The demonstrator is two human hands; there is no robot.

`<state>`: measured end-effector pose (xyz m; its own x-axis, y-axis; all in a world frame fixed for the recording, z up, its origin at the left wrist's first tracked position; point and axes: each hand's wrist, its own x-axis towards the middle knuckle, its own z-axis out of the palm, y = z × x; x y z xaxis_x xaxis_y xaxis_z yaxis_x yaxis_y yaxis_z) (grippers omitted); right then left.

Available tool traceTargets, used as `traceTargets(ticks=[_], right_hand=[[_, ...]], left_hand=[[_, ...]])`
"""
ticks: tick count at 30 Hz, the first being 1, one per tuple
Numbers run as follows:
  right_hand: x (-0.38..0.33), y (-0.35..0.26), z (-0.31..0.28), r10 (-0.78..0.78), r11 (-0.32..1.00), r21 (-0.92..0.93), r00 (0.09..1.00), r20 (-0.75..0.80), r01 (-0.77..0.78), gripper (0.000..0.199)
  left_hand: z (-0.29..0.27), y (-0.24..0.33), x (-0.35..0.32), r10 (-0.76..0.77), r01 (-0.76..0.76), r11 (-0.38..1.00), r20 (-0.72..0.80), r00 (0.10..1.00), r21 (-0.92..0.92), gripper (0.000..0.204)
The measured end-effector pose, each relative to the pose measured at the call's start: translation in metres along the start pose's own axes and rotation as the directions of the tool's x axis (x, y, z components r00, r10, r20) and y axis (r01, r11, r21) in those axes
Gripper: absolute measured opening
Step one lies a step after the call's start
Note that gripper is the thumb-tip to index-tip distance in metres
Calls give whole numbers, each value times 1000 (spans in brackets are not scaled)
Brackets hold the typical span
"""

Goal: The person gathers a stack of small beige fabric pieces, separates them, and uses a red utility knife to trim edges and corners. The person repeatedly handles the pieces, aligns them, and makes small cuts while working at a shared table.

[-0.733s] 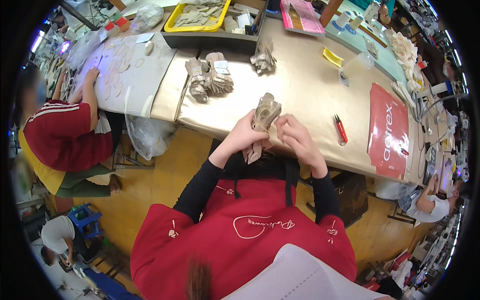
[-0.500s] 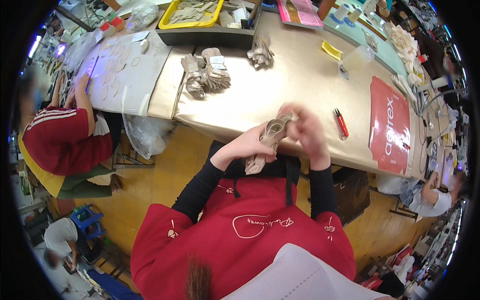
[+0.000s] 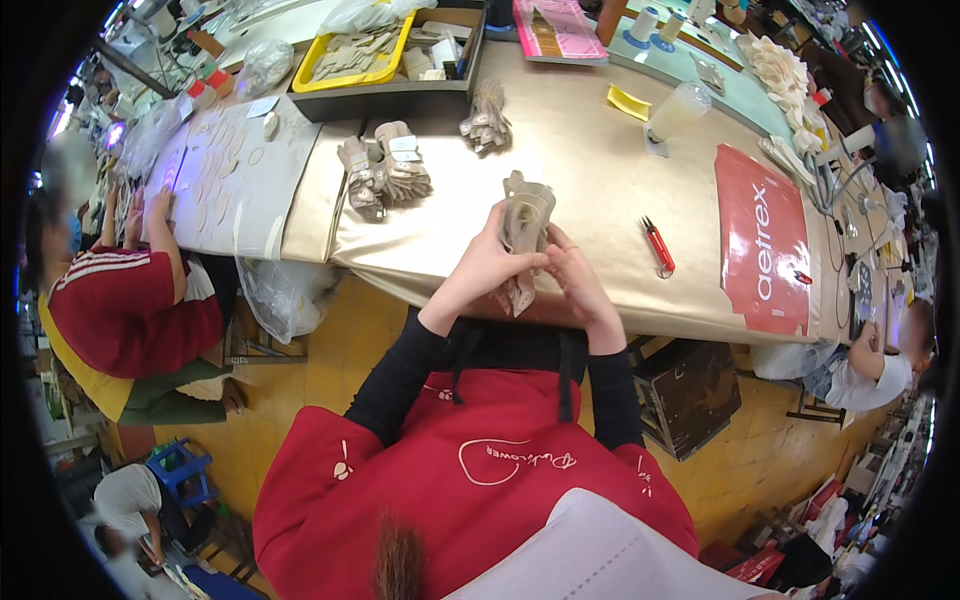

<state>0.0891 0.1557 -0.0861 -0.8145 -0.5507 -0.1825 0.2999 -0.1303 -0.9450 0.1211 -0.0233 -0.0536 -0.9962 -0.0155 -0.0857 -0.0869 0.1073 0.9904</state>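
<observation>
Behind hands, yellow tray [image 3: 322, 80], tan cut pieces [image 3: 352, 52]

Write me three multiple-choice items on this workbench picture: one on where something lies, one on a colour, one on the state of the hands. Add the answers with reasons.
1. Where does the red-handled tool lie?
A. On the tabletop to the right of the hands
B. Inside the yellow tray
C. On the floor

2. What colour is the tray of cut pieces at the far edge of the table?
A. Blue
B. Yellow
C. White

3. How do the left hand and right hand stand?
A. Both flat on the table
B. Both on one beige stack of pieces
C. Only the left touches it

Answers: 1 A, the tool rests on bare tabletop beside the right hand. 2 B, the tray's rim is bright yellow. 3 B, the fingers of both hands close on the same stack, held up above the table edge.
</observation>
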Motion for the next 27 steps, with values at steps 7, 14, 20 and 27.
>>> traceTargets(ticks=[7,14,20,27], right_hand=[[-2,-3,-8,87,982,177,990,-112,-66,43],[14,20,-21,95,956,290,983,-157,-47,37],[25,11,-21,96,995,7,966,-239,-97,31],[36,0,-12,-191,969,-210,930,-314,128,35]], left_hand=[[6,-17,22,-57,88,987,226,972,-132,93],[-6,-19,32,-232,280,935,221,947,-217,83],[-4,-25,32,-93,103,990,106,990,-100,78],[-8,-26,47,-114,139,969,131,985,-206,82]])
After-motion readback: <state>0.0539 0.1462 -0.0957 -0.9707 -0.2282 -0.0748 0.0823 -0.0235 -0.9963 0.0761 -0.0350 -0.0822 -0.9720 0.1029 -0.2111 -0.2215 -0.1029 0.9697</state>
